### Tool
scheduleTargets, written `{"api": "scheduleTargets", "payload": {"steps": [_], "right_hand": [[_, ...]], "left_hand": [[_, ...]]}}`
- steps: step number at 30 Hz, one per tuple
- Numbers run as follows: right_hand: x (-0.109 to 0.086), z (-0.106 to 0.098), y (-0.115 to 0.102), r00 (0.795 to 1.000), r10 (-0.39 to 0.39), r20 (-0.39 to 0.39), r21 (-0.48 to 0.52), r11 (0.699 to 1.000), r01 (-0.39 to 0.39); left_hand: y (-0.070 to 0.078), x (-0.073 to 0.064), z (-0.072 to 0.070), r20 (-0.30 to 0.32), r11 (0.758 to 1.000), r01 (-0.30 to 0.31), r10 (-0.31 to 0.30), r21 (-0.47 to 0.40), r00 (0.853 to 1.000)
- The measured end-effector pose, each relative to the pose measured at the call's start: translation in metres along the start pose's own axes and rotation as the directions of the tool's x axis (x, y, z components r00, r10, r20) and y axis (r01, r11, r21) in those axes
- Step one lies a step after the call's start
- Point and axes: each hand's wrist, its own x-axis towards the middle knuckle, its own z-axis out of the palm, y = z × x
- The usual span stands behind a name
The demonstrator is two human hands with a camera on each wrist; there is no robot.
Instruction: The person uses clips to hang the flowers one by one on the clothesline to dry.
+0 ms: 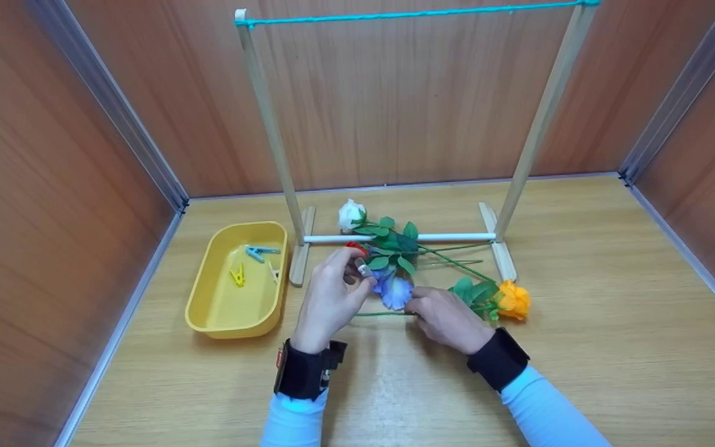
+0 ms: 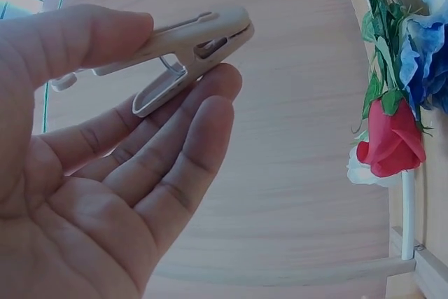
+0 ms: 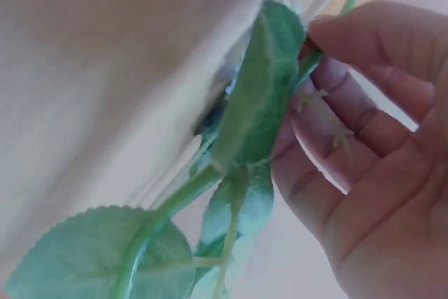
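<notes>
My left hand (image 1: 328, 301) pinches a pale beige clothespin (image 2: 189, 50) between thumb and fingers, above the flowers. In the right wrist view, my right hand (image 3: 381, 131) pinches a green leafy flower stem (image 3: 308, 68) between thumb and fingers. Beside that hand lies an orange rose (image 1: 514, 300); which bloom the pinched stem belongs to is hard to tell. A blue flower (image 1: 395, 292) sits between the two hands. The red rose (image 2: 395, 138) is partly hidden behind my left hand in the head view. Farther back is a white rose (image 1: 350, 215).
A wooden stand with two posts (image 1: 547, 118) carries a turquoise cord (image 1: 395, 15) across its top and a white rod (image 1: 457, 237) low down. The yellow tub (image 1: 196, 310) at left holds a blue clothespin (image 1: 261, 252), a yellow clothespin (image 1: 238, 275) and a pale one. Wooden panels (image 1: 395, 112) enclose the table.
</notes>
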Motion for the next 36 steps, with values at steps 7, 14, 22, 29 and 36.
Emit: {"api": "scheduleTargets", "payload": {"steps": [7,14,22,29,36], "right_hand": [[0.001,-0.008,0.001,0.989,-0.016,-0.148,0.025,0.999,0.02],[0.007,-0.018,0.007,0.925,-0.062,-0.375,-0.009,0.998,0.063],[0.026,-0.048,0.005,0.894,-0.005,-0.447,0.024,1.0,0.018],[0.043,-0.065,0.001,0.891,0.059,-0.45,0.097,0.995,-0.017],[0.057,-0.074,0.001,0.887,0.132,-0.444,0.215,0.976,-0.038]], "left_hand": [[-0.001,0.001,-0.001,-0.058,1.0,0.001,-0.002,-0.004,0.998],[-0.001,0.003,0.002,-0.193,0.997,-0.055,0.044,-0.05,0.98],[-0.002,0.004,-0.004,-0.277,0.998,-0.011,-0.006,-0.06,0.961],[-0.006,0.016,-0.015,-0.254,0.996,-0.024,0.0,-0.091,0.967],[-0.001,0.035,-0.031,-0.185,0.998,-0.019,0.008,-0.062,0.983]]}}
